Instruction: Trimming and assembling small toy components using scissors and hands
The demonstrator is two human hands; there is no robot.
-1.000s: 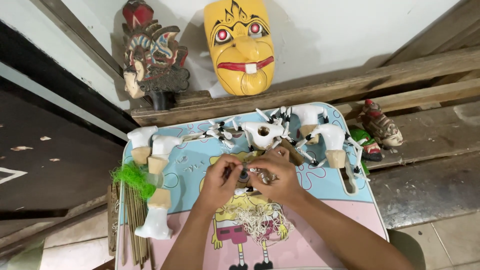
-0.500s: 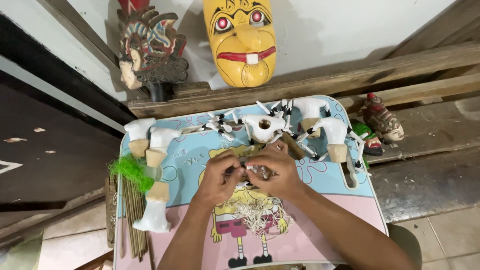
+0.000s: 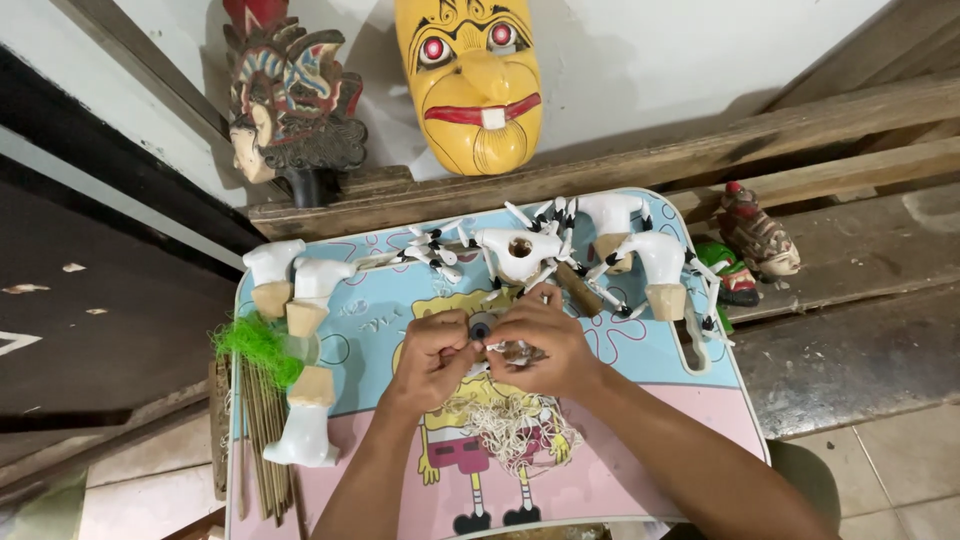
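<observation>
My left hand (image 3: 432, 358) and my right hand (image 3: 540, 338) are pressed together over the middle of a small cartoon-printed table (image 3: 640, 420). Between the fingers they pinch a small dark round piece (image 3: 481, 325) with pale string running off it. A loose heap of off-white string (image 3: 510, 425) lies just below the hands. Beyond them sits a white carved body (image 3: 520, 252) with a round hole, with black-and-white striped legs spreading from it.
White carved limbs with bare wood ends lie at the left (image 3: 300, 300) and at the back right (image 3: 650, 265). A green fibre tuft (image 3: 258, 342) and thin sticks (image 3: 262, 440) lie at the left edge. A yellow mask (image 3: 470, 80), a carved head (image 3: 290, 105) and small figurines (image 3: 760, 232) stand behind.
The view has shifted slightly. My hands have stayed together over the table's middle, with the fingers working the small piece and string.
</observation>
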